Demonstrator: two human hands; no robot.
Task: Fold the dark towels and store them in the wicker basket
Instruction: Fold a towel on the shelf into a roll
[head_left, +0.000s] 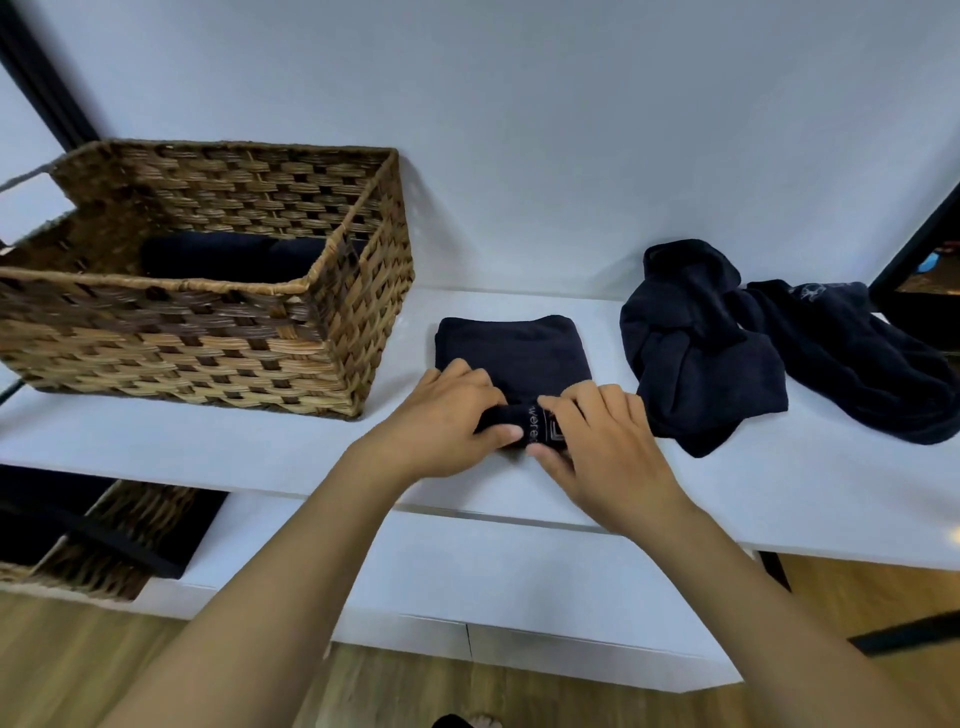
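A dark navy towel (514, 348) lies folded flat on the white shelf (260, 447), its near end rolled up. My left hand (447, 415) and my right hand (597, 436) both grip that rolled end, thumbs under and fingers over it; white lettering shows between them. The wicker basket (171, 322) stands to the left and holds dark rolled towels (228, 254). To the right lie loose, crumpled dark towels (711, 343), one (857, 358) spreading toward the shelf's right end.
A white wall rises behind the shelf. Below it at the left sits another wicker basket (124, 540) in a dark frame. A white lower ledge (467, 582) and wooden floor (78, 665) lie under my arms. Dark posts stand at the far left and right.
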